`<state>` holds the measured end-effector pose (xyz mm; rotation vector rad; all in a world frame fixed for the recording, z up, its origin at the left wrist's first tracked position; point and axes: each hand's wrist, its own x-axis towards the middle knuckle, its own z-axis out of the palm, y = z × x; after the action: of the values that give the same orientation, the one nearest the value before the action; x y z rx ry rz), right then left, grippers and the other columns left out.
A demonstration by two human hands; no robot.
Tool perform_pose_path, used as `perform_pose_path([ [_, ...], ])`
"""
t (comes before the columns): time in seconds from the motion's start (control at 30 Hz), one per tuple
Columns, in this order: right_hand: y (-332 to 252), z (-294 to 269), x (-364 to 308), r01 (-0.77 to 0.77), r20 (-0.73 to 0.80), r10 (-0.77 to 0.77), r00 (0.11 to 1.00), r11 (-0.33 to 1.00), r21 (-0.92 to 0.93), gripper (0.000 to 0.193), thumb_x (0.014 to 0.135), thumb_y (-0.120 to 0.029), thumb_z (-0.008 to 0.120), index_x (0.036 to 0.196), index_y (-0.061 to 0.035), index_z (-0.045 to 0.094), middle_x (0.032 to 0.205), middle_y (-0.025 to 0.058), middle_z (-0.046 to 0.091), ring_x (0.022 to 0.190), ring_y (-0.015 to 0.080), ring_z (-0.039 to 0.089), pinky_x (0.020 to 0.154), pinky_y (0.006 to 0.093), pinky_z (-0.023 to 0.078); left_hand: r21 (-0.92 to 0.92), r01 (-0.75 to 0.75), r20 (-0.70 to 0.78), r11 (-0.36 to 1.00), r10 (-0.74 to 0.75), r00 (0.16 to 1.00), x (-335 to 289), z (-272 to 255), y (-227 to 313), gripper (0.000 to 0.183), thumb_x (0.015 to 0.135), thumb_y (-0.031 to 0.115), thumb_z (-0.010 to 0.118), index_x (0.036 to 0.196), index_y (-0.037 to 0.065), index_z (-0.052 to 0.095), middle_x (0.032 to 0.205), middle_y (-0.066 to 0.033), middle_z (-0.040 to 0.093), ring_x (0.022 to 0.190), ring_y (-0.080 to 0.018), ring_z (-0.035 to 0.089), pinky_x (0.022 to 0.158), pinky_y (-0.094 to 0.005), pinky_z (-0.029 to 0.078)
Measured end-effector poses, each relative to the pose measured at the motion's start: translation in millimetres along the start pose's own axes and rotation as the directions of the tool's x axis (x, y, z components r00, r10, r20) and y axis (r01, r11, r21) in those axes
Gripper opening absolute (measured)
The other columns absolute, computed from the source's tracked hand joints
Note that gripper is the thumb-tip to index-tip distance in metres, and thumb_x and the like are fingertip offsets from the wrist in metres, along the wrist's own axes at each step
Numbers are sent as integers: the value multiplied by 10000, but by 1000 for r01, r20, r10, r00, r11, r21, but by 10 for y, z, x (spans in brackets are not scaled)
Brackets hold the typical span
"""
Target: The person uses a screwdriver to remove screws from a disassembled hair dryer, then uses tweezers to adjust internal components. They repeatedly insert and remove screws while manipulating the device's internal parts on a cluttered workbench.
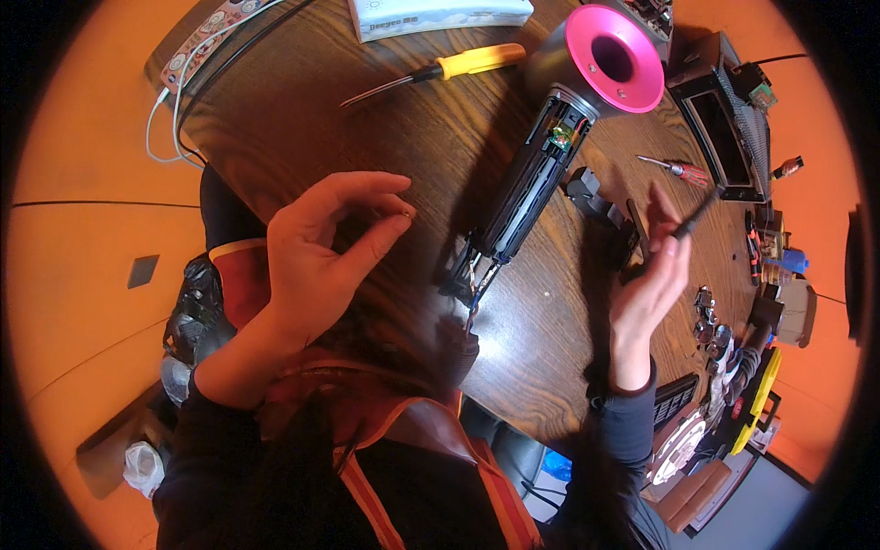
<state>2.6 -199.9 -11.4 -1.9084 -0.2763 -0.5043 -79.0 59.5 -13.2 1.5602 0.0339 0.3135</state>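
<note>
Near the left edge of the table (302, 119) the left hand (316, 261) is raised, with thumb and forefinger pinched together on something very small, perhaps a screw (409, 213); it is too small to tell for sure. The other fingers are curled loosely.

Beyond it, toward the far edge, lies a yellow screwdriver (440, 69), not touched by anybody, and next to it a pale box (440, 14) at the far edge.

In the middle of the table lies the hair dryer (559, 137), with its pink ring head toward the far side and its handle pointing to the person. The cover of the handle is already off: the black inner frame, a small green board and wires are open to view, and wires hang out at the near end. So the opening seems well advanced, while the head part looks not yet taken apart.

Just right of the handle lie some dark removed parts (587, 188). The right hand (651, 284) is closed around a thin dark tool (697, 215), probably a small screwdriver, with the tip up and away from the dryer.

Farther right lies a red screwdriver (678, 170), and many small parts are along the right edge.
</note>
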Motion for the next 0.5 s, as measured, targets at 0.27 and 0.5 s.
perform_pose_path([
  [0.27,-454,-57,-177,90,234,-68,970,993,-82,328,937,-205,362,1081,33,535,671,37,544,492,40,413,441,179,316,56,-112,98,992,106,990,-56,111,52,333,743,-67,603,1062,24,578,817,-53,624,777,-99,588,718,-217,450],
  [0.5,-559,11,-319,-53,325,-42,945,959,277,280,927,-108,382,1183,-3,425,721,87,500,529,102,473,423,178,338,151,-214,65,965,206,976,58,137,55,341,728,-78,619,1052,-8,535,814,-60,615,786,-111,585,742,-229,444],
])
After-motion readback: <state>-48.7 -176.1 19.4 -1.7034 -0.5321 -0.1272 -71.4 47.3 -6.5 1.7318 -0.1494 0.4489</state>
